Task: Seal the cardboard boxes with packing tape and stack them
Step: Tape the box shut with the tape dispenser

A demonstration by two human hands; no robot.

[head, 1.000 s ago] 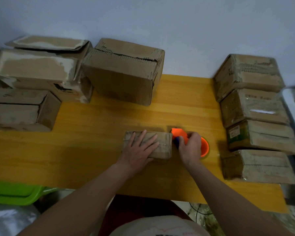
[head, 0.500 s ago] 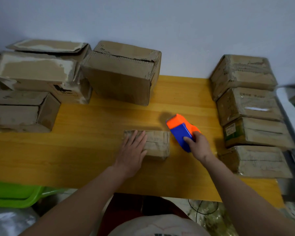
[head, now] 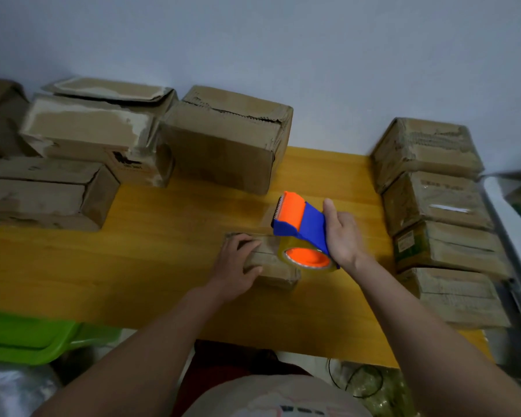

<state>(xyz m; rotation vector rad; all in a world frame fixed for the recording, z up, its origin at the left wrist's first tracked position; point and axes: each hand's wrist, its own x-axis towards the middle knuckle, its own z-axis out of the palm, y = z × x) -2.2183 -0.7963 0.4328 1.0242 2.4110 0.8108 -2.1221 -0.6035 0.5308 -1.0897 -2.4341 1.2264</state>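
A small cardboard box (head: 275,267) lies on the yellow wooden table (head: 151,266) near its front middle. My left hand (head: 236,263) grips the box's left end, fingers curled over its top and thumb on its front side. My right hand (head: 342,236) holds a blue and orange tape dispenser (head: 303,227) lifted above the box's right end. Its orange cutter head points away to the left. The clear tape roll with an orange core (head: 307,257) hangs just over the box top.
Several larger cardboard boxes (head: 223,145) stand along the back and left of the table. A row of boxes (head: 439,206) leans along the right edge. A green plastic bin (head: 33,338) sits below the table's front left. A grey wall rises behind.
My right hand has raised the tape dispenser from the table beside the box up over the box's right end. My left hand's fingers went from flat on top to curled round the box.
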